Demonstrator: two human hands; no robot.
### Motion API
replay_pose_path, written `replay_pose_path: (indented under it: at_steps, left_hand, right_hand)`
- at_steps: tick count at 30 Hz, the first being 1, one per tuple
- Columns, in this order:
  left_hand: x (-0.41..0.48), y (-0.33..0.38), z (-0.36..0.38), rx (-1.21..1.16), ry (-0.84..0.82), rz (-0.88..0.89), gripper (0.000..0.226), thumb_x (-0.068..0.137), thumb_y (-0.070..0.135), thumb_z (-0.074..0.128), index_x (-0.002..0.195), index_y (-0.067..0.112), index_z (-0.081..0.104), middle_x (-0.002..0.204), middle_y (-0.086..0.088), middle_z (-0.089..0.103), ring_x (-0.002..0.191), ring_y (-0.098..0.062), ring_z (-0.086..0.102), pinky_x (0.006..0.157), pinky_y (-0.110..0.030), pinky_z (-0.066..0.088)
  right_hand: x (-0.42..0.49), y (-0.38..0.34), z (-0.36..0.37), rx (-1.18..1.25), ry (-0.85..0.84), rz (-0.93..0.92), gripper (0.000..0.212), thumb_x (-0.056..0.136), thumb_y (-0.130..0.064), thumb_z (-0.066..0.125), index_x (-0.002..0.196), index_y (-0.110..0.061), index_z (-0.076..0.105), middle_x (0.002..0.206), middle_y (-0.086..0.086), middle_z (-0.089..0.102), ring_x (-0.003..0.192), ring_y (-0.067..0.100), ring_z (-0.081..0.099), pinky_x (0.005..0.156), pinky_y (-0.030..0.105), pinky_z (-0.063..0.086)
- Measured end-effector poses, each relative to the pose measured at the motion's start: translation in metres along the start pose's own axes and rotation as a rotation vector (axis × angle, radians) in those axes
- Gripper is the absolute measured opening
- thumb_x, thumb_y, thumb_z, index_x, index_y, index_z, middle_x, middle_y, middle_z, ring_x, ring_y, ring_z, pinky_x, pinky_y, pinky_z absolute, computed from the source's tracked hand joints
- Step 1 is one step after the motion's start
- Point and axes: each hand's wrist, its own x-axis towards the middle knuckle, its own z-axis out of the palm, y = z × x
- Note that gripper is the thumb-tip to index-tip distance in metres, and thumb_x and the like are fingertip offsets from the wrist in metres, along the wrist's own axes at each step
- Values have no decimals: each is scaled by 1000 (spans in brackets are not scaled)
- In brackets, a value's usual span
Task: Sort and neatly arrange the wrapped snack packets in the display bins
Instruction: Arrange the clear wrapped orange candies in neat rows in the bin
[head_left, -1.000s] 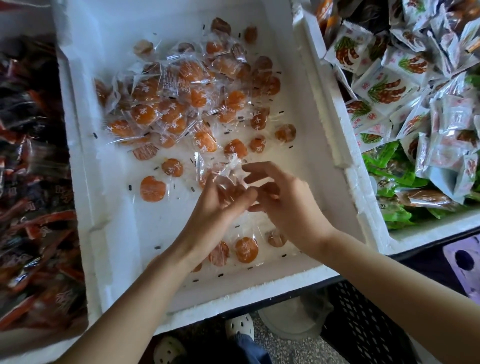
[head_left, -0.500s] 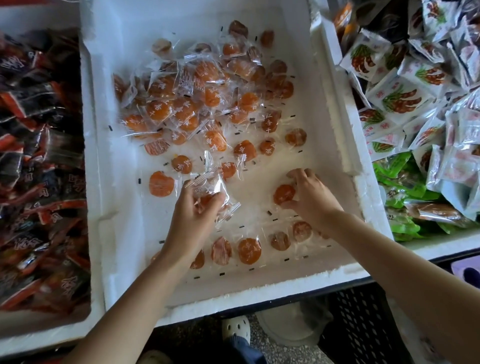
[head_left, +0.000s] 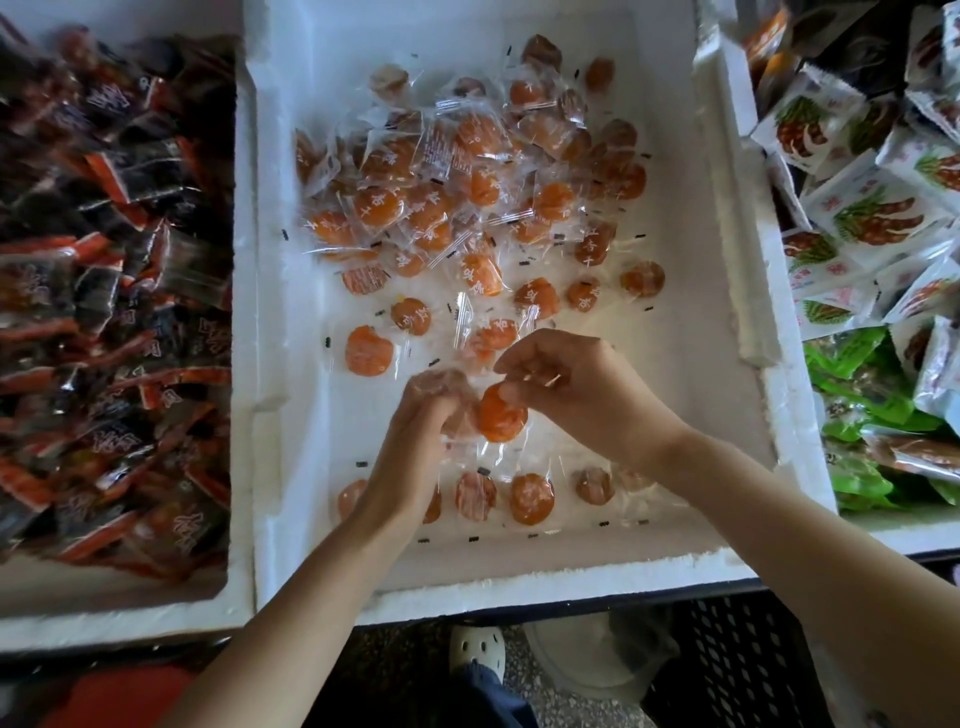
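A white foam bin (head_left: 722, 270) holds clear-wrapped orange snack packets. A loose pile (head_left: 467, 171) fills its far half, and a row of packets (head_left: 530, 498) lies along the near wall. My right hand (head_left: 582, 389) pinches the wrapper of an orange packet (head_left: 501, 415) above the bin floor. My left hand (head_left: 415, 441) is closed around a bunch of clear-wrapped packets (head_left: 447, 387), touching the right hand's packet.
A bin of dark red-and-black packets (head_left: 104, 291) stands at the left. At the right, a bin holds white packets (head_left: 872, 208) and green ones (head_left: 872, 415). A black crate (head_left: 737, 670) and a white shoe (head_left: 475, 647) are on the floor below.
My right hand lifted an orange packet from the bin's right side and brought it to my left hand at the middle. The left hand still holds its bunch.
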Motion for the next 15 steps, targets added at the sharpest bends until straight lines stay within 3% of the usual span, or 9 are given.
replay_pose_path:
  at_steps: [2, 3, 5, 6, 9, 11, 13, 15]
  left_hand:
    - [-6, 2, 3, -15, -113, 30, 45, 83, 60, 40, 116, 35, 56, 122, 7, 60, 117, -8, 55, 105, -38, 43]
    - [-8, 4, 4, 2, -152, 56, 33, 86, 58, 40, 110, 45, 59, 120, 13, 61, 115, -1, 55, 103, -29, 44]
    - [-11, 6, 4, 17, -155, 107, 11, 91, 47, 55, 91, 54, 63, 97, 23, 65, 99, 9, 57, 85, -11, 47]
    - [-12, 4, 3, 4, -124, 120, 10, 88, 42, 61, 89, 51, 64, 92, 24, 66, 94, 10, 58, 81, -10, 47]
    - [-14, -4, -9, -9, 18, 107, 22, 85, 32, 64, 105, 35, 55, 103, 15, 65, 96, 5, 60, 82, -13, 43]
    - [-15, -5, -21, -30, 83, 86, 23, 88, 25, 65, 106, 34, 53, 100, 18, 66, 95, 6, 61, 82, -12, 41]
    - [-16, -7, -32, -50, 123, 74, 25, 88, 22, 66, 105, 36, 54, 98, 22, 66, 93, 9, 61, 80, -11, 41]
    - [-16, -6, -41, -71, 149, 60, 27, 86, 24, 67, 106, 36, 54, 101, 18, 66, 92, 8, 62, 78, -12, 42]
  right_hand:
    - [4, -6, 4, 4, 22, -16, 19, 82, -14, 70, 86, -30, 61, 80, -20, 61, 71, -4, 57, 69, 5, 44]
    - [6, -8, 5, 9, 35, -26, 22, 81, -14, 71, 84, -33, 60, 78, -20, 61, 69, -5, 57, 69, 5, 44]
    - [9, -12, 6, 43, 32, -45, 23, 80, -14, 72, 80, -34, 60, 78, -20, 61, 69, -5, 57, 69, 7, 45]
    - [10, -13, 8, 65, 13, -65, 20, 81, -13, 71, 81, -31, 63, 80, -19, 62, 71, -4, 58, 70, 7, 46]
    - [21, -9, 15, -3, 57, -140, 11, 88, -12, 62, 97, -14, 68, 95, -6, 65, 82, 1, 61, 79, 12, 48]
    - [36, 5, 18, -178, 130, -125, 26, 91, -18, 59, 116, -12, 62, 115, 2, 60, 102, 12, 58, 94, 23, 47]
    - [52, 20, 20, -400, 109, -71, 45, 91, -28, 58, 133, -14, 49, 131, 5, 51, 121, 20, 45, 106, 33, 36]
    - [65, 32, 24, -569, 80, -64, 57, 90, -29, 58, 141, -13, 38, 138, 7, 45, 129, 23, 35, 111, 36, 28]
